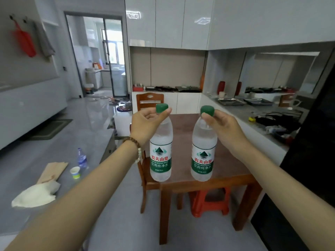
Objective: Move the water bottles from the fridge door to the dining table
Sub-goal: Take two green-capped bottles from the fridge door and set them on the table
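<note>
You're mid-carry, approaching the table w/ one bottle per hand. Your left hand (147,122) is closed in a pinch around the neck of the left water bottle (160,153), fingers wrapped just under the green cap (161,108). Your right hand (220,125) does the same on the right water bottle (204,151), thumb and fingers clamped at its green cap (207,110). Both bottles hang upright below your hands, side by side but not touching, green labels facing you. They look full, so expect some swing from a neck grip.

The wooden dining tabletop (183,127) is in front of and below both hands; the bottle bases appear to hang in the air near its front edge, not resting on it yet. No fridge in view, so I'd judge the pick-up done and the placement step next.

Next move, as I see it: step fwd, bring both hands further over the tabletop, lower till the bases sit flat, then let go. Keep the bottles vertical on the way down and set them well in from the edge. Under the table, below your right hand, sits a red plastic stool (210,201); a wooden chair (149,101) stands beyond your left hand — neither blocks the top.
</note>
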Motion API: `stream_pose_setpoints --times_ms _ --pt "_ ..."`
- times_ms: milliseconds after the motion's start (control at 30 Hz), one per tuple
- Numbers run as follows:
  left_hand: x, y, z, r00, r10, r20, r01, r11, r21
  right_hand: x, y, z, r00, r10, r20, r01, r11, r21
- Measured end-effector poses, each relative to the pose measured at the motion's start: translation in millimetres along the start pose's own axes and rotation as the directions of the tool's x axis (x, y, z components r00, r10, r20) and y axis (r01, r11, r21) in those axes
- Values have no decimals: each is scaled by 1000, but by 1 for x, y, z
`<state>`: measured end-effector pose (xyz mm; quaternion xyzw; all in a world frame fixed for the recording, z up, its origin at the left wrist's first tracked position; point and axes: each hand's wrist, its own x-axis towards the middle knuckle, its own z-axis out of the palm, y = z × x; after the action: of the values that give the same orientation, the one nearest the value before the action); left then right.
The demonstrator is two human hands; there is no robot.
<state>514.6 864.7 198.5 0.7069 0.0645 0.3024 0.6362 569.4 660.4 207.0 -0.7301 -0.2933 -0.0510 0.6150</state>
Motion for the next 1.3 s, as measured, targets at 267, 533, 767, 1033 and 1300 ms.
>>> stream_pose_setpoints --times_ms 267,533,767,1033,1300 --pt "152 -114 42 994 -62 91 63 998 -15 133 137 18 980 189 60 -193 980 52" --pt "265 -234 64 966 -213 150 221 974 -40 241 261 38 917 373 140 -380 925 23" --pt "307 -324 77 941 -330 70 335 939 -76 307 347 55 847 418 328 -441 897 -4" --pt "322 -372 98 928 -363 90 364 931 5 334 412 71 734 425 530 -495 869 -12" --pt "324 -394 102 919 -390 64 388 921 33 350 440 74 688 426 588 -518 855 -13"
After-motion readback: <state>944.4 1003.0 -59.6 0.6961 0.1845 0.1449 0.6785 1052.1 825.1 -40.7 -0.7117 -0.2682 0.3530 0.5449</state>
